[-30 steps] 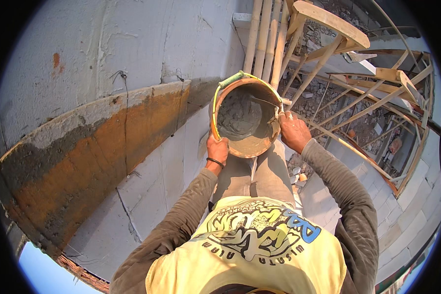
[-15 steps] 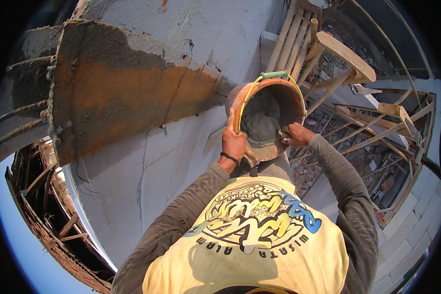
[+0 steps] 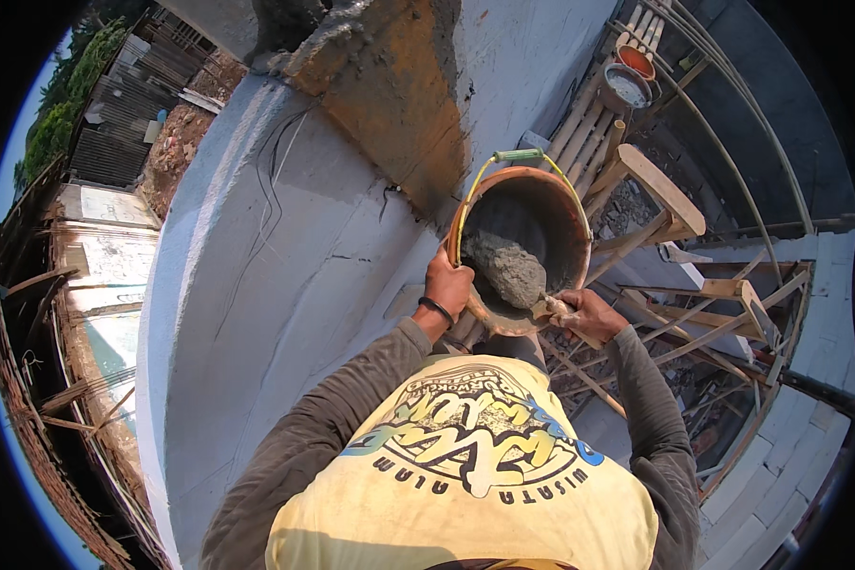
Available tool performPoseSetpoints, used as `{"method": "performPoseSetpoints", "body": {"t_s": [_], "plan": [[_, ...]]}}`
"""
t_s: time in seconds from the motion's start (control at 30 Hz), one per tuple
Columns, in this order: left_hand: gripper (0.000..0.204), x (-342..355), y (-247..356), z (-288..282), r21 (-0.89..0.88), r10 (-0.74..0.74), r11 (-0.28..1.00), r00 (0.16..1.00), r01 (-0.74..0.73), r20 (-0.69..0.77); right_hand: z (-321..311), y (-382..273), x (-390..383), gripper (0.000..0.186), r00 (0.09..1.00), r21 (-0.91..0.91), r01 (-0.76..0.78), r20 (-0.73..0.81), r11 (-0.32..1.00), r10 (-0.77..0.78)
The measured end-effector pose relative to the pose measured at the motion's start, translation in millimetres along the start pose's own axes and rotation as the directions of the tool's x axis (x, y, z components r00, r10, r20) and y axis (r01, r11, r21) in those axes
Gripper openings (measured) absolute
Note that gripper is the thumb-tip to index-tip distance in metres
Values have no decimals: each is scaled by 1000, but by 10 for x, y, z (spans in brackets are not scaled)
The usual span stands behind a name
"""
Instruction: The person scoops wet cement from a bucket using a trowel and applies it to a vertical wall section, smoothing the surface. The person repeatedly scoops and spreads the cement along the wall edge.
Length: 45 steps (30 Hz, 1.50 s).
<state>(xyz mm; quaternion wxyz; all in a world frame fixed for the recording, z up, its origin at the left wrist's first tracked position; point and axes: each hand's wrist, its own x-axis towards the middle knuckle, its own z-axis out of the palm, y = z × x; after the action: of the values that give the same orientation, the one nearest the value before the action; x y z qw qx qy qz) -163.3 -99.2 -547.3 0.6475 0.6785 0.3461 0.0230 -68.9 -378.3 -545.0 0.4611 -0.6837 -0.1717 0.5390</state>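
Note:
An orange bucket, tilted so its mouth faces me, sits in front of my waist. Its yellow handle with a green grip stands up over the far rim. My left hand is closed on the left rim, a dark band round its wrist. At the lower right rim, my right hand grips the handle of a trowel. A heap of wet grey mortar lies on the trowel inside the bucket and hides most of its blade.
A pale wall runs along my left, with a mortar-smeared, rust-coloured surface ahead. Bamboo poles carry a round grey basin and an orange container. Wooden supports stand at right above rubble. A drop opens at far left.
The trowel has come up from the bucket's bottom with a lump of mortar on it. My view has turned, bringing the ground at left and the basin into sight.

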Motion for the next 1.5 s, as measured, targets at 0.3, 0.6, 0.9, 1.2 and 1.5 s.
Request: {"method": "performPoseSetpoints", "body": {"t_s": [0.3,0.6,0.9,1.2,1.5], "plan": [[28,-126,40,-475,-201,-193,960,981,193,21,-40,-1305,-1122,26,992,-247,-63,-121,967,33],[28,-338,-178,-511,-126,-120,985,993,121,10,-76,-3607,-2216,33,935,-153,-174,-334,973,115],[37,-473,-280,-281,-132,-194,970,977,204,83,436,-6584,-1169,45,895,-843,-442,-439,307,83],[25,-334,-726,-183,-218,-207,950,973,225,102,518,-6909,-1004,55,873,-841,-476,-487,257,22],[16,-305,-377,-530,-179,-177,969,984,168,-33,-127,-4577,-1661,34,960,-555,-100,-273,826,-67]]}}
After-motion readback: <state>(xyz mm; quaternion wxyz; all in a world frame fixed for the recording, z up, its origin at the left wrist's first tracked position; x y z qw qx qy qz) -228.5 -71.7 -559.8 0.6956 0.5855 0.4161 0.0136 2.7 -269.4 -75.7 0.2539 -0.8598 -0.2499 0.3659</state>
